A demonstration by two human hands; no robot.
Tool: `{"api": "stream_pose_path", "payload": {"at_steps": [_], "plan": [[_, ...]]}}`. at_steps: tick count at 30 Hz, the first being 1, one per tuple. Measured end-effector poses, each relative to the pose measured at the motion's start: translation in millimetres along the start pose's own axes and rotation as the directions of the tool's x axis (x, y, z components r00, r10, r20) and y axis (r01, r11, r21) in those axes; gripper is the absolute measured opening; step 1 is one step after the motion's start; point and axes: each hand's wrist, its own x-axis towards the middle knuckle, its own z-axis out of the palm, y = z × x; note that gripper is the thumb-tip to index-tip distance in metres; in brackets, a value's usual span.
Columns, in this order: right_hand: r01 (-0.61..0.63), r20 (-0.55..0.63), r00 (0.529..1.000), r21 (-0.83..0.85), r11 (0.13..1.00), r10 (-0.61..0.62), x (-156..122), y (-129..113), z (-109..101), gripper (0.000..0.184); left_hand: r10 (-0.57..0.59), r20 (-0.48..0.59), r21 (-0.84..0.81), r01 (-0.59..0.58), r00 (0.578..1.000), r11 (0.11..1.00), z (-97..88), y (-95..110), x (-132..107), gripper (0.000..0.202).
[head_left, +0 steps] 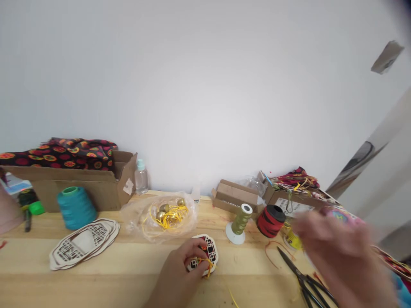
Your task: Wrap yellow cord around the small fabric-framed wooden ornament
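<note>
My left hand (183, 267) is closed on a small pale wooden fretwork plaque (211, 250) with dark red and black behind its cut-outs. Its fingers and thumb pinch the plaque near the table surface, hiding part of its left side. Yellow cord (208, 267) is bunched at the thumb tip, and a loose strand trails toward the near edge of the view. My right hand (346, 256) is raised at the right, smeared by motion, so its fingers cannot be made out. Black scissors (300, 276) lie on the table just left of it.
Stacked wooden cut-outs (85, 244) and a teal thread cone (76, 208) are at left. A plastic bag (131, 216) holds bells and yellow cord. An olive spool (241, 220) and a red-black spool (271, 221) stand right of centre. Cardboard boxes (80, 188) line the wall.
</note>
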Motion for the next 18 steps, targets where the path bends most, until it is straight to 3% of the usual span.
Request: {"api": "stream_pose_path", "payload": {"at_steps": [2, 4, 6, 7, 10, 14, 18], "plan": [[0.105, 0.085, 0.991, -0.057, 0.993, -0.1, 1, 2, 47, 0.022, 0.009, 0.014, -0.028, -0.009, 1.0, 1.0, -0.7, 2, 0, 0.025], [0.213, 0.212, 0.961, -0.15, 0.965, -0.179, -5, 17, 89, 0.03, 0.03, 0.023, -0.077, -0.028, 0.999, 0.997, -1.8, 5, -1, 0.026], [0.235, 0.319, 0.934, -0.219, 0.947, -0.158, -15, 39, 116, 0.035, 0.029, 0.021, -0.119, -0.026, 0.999, 0.993, -2.1, 6, -1, 0.027], [0.197, 0.349, 0.931, -0.231, 0.953, -0.108, -19, 50, 123, 0.028, 0.019, 0.02, -0.133, -0.016, 1.0, 0.991, -1.7, 5, 0, 0.027], [0.125, 0.364, 0.93, -0.191, 0.974, -0.048, -23, 71, 127, 0.013, -0.025, 0.009, -0.18, 0.027, 1.0, 0.983, 1.6, 1, 2, 0.028], [0.026, 0.317, 0.949, -0.115, 0.993, 0.012, -21, 79, 123, 0.024, -0.067, -0.019, -0.169, 0.063, 0.998, 0.984, 6.2, -9, 4, 0.026], [-0.151, 0.341, 0.929, -0.01, 0.988, 0.145, -20, 78, 126, 0.027, -0.073, -0.069, -0.148, 0.062, 0.995, 0.987, 6.3, -13, 6, 0.023]]}}
